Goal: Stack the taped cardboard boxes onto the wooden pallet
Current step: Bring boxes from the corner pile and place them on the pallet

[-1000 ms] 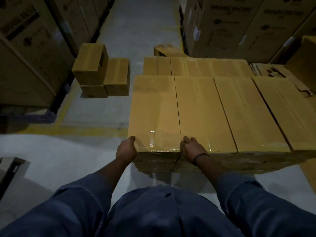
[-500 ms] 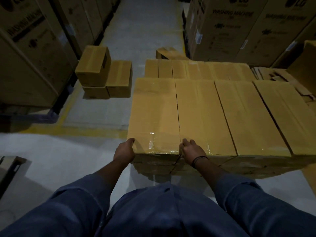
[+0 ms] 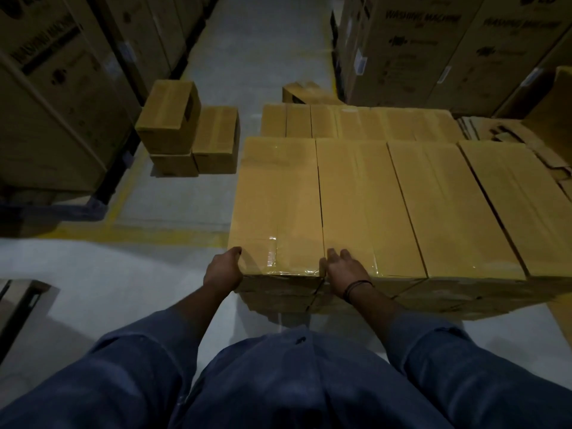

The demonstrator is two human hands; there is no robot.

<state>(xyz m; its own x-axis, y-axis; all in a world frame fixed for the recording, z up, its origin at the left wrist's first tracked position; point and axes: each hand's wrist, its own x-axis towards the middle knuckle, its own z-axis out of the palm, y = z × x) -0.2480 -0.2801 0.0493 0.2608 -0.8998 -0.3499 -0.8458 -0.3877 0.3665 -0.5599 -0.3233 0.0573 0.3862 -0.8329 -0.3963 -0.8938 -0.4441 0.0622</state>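
We stand in a dim warehouse aisle on a pale grey concrete floor point(image 3: 93, 289), crossed at mid left by a yellow painted line point(image 3: 139, 232). Tall washing machine cartons point(image 3: 433, 41) wall the upper right, and more large cartons point(image 3: 55, 97) fill the upper left. In the centre, a row of four taped boxes point(image 3: 371, 205) lies side by side on top of a stack, with a lower row point(image 3: 356, 122) behind it. Our left hand point(image 3: 223, 269) curls round the near left corner of the leftmost taped box point(image 3: 277, 205), thumb on its top edge. Our right hand point(image 3: 345, 270) sits at that box's near right corner, fingers loosely spread on the neighbouring box's top, thumb at the seam. A small pile of boxes point(image 3: 173, 125) stands on the floor left of centre, and flattened cardboard point(image 3: 510, 134) lies at the right edge
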